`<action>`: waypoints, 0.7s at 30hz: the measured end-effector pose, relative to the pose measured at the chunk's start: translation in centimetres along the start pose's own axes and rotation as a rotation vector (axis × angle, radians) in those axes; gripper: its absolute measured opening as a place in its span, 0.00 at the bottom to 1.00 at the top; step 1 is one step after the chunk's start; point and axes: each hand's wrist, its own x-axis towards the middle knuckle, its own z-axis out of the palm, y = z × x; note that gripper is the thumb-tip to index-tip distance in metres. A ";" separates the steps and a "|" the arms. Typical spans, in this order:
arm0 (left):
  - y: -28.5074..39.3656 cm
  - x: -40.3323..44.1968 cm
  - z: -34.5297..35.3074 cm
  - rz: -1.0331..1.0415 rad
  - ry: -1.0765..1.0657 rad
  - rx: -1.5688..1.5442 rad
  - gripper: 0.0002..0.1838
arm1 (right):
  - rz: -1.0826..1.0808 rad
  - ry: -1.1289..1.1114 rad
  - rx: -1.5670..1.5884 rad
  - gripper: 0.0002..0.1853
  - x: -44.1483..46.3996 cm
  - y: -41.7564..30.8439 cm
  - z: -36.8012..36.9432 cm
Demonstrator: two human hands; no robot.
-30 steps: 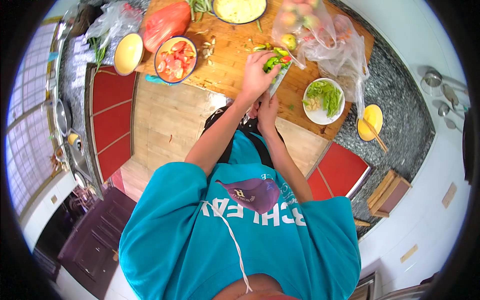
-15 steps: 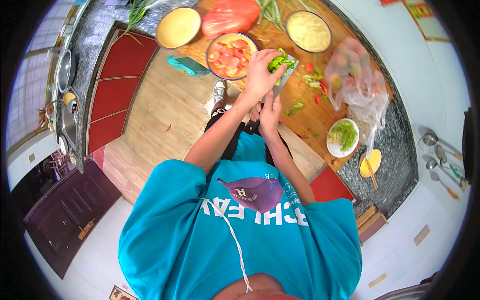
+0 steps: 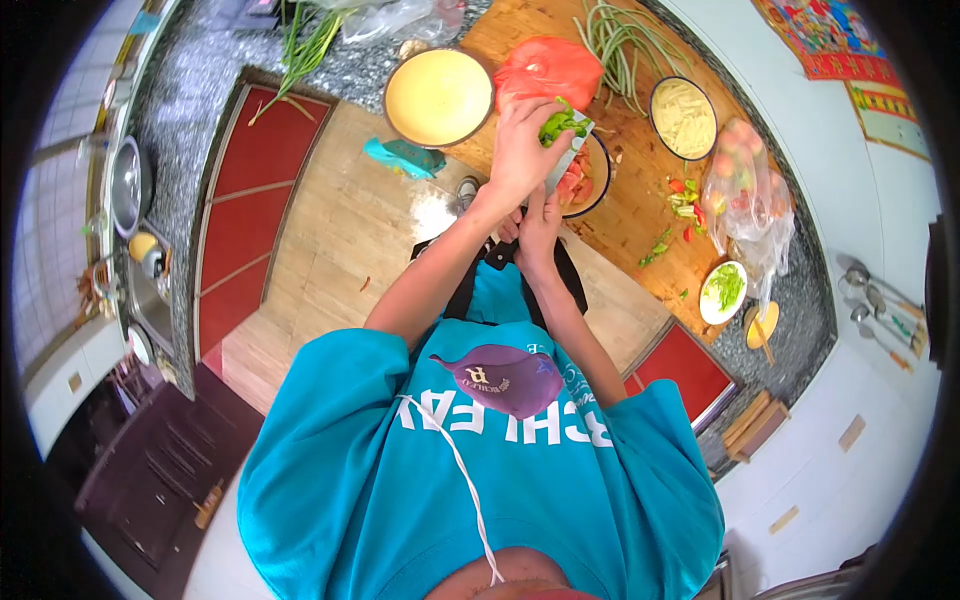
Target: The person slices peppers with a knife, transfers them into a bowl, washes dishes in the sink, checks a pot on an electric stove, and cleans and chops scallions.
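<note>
My left hand point(image 3: 525, 150) is cupped over chopped green peppers point(image 3: 562, 124), holding them against a broad knife blade point(image 3: 563, 163). Below it, my right hand point(image 3: 538, 232) is closed around the knife's handle, which is mostly hidden. The blade is over the near part of a bowl of cut tomatoes point(image 3: 599, 172), partly covering it. Left of my hands stands a yellow bowl point(image 3: 438, 98) with a dark rim. A red plastic bag point(image 3: 548, 70) lies just beyond my left hand.
On the wooden table point(image 3: 625, 215) are long beans point(image 3: 625, 50), a bowl of pale strips point(image 3: 684, 118), pepper pieces point(image 3: 686, 204), bagged fruit point(image 3: 738, 165) and a white bowl of greens point(image 3: 723, 292). A yellow dish point(image 3: 761, 325) with chopsticks sits right. Red cabinets point(image 3: 262, 190) stand left.
The view has turned left, so the table and its bowls appear further right. My hands, still holding the peppers on the blade, have gone from the pepper pieces to the tomato bowl.
</note>
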 end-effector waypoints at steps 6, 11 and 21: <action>1.0 0.4 2.5 0.068 -0.132 -0.039 0.19 | -0.072 0.132 0.076 0.12 0.1 0.0 -1.0; 3.3 -1.2 6.7 0.114 -0.268 -0.088 0.18 | -0.114 0.260 0.171 0.11 -1.4 -1.3 -4.1; 8.0 -7.2 18.7 0.099 -0.495 -0.161 0.18 | -0.113 0.454 0.231 0.10 -4.0 -4.9 -15.4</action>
